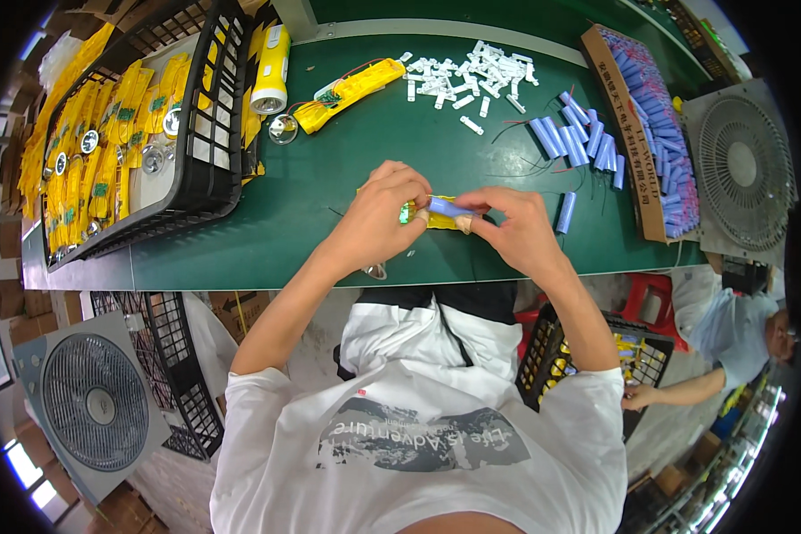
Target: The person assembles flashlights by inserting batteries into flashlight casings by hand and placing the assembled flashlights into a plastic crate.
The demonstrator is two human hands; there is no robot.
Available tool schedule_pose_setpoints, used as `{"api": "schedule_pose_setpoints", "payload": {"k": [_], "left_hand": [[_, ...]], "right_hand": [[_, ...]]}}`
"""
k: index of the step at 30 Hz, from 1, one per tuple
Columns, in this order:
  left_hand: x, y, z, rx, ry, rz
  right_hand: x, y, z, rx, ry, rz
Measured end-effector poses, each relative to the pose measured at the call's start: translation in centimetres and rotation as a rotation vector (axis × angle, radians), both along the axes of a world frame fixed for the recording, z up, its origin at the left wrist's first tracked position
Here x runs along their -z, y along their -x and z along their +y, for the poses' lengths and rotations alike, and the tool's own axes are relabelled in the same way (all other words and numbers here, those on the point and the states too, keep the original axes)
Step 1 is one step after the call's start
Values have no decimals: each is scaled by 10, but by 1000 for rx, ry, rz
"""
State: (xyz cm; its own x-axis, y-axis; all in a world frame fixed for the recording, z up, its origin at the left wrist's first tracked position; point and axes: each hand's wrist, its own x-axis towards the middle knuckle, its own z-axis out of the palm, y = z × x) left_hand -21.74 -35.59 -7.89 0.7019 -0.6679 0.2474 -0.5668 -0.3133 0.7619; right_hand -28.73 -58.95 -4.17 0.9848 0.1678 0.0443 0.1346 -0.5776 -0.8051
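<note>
Close to the bench's near edge, both hands work on a yellow plastic flashlight shell half (440, 222). My left hand (378, 212) is closed on its left end, beside a small green circuit board (407, 213). A blue cylindrical battery cell (450, 207) lies over the shell, and my right hand (514, 224) pinches its right end between thumb and fingers. Part of the shell is hidden under my left hand. Below that hand, a shiny round reflector (376, 271) rests at the bench edge.
On the green bench (329, 169) lie white plastic parts (472, 76), loose blue cells (574, 138), a yellow shell (351, 93) and a flashlight (272, 71). A black crate (214, 147) stands left, a carton of cells (627, 133) right. Another person's hand (636, 397) reaches toward a lower crate (543, 360).
</note>
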Motion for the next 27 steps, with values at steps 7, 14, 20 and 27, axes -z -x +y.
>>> {"api": "schedule_pose_setpoints", "payload": {"k": [7, 14, 20, 27], "left_hand": [[-1, 0, 1, -5, 21, 15], [-3, 2, 2, -19, 12, 27], [-3, 3, 6, -33, 32, 34], [-3, 3, 20, -67, -4, 123]], "right_hand": [[2, -3, 0, -151, 252, -206], [25, -1, -2, -75, 45, -320], [22, 0, 5, -47, 143, -337], [25, 3, 15, -89, 313, -461]]}}
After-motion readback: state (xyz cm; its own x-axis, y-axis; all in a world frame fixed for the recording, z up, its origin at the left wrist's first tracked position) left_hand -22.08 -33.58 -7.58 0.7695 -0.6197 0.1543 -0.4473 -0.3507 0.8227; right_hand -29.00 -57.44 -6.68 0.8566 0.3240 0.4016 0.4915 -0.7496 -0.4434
